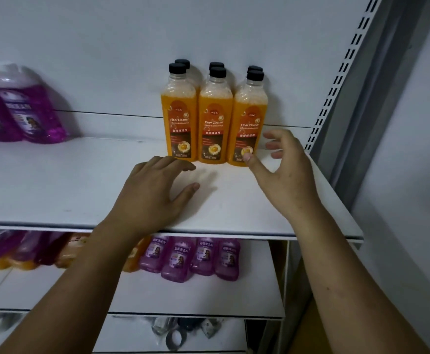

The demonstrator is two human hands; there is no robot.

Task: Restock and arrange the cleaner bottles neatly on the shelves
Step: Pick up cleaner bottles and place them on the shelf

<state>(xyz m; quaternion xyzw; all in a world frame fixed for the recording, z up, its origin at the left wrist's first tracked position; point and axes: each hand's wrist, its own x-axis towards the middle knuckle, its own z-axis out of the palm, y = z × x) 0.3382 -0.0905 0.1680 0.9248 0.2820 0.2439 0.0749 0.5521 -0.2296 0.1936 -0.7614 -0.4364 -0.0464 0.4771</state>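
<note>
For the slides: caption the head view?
Open left hand and right hand near black-capped orange plastic floor-cleaner bottles on white shelf.

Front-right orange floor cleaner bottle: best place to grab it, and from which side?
Wrap the straight labelled body of the front-right bottle, below the tapering shoulder, coming from the front right. Its left flank is close against the middle bottle and a rear bottle stands directly behind, so probably only front and right are free. The open right hand hovers beside it.
</note>
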